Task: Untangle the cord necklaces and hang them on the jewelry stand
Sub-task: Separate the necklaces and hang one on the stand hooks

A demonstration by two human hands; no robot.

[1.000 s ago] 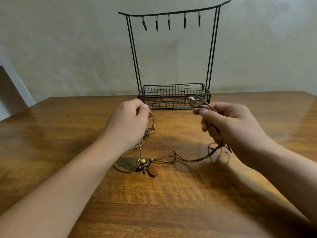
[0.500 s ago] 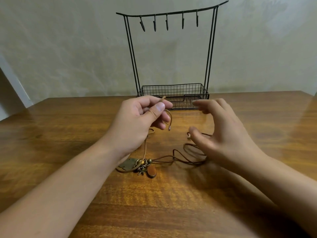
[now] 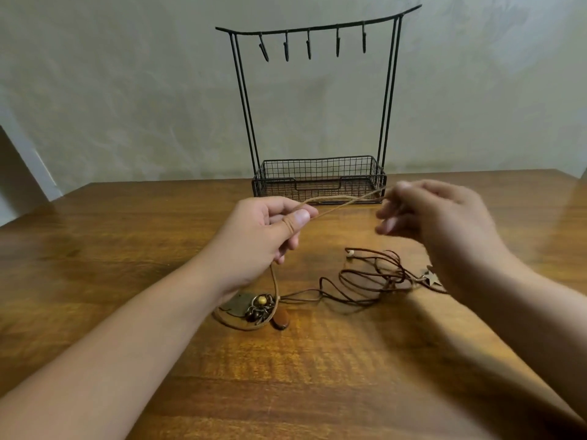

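While the left hand [image 3: 263, 236] is pinching the tan cord necklace [image 3: 341, 203] between thumb and forefinger, the blurred right hand [image 3: 444, 223] is holding its far end above the brown wooden table [image 3: 127, 249].

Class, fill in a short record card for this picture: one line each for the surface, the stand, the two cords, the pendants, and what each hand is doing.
surface: wooden table
stand: black wire jewelry stand at the far edge, five hooks, all bare
light cord: tan cord stretched between both hands
dark cord: dark brown cord lying coiled on the table
pendants: cluster of pendants near the left wrist; star charm by the right hand
left hand: pinches the tan cord
right hand: blurred, holds the cord's other end
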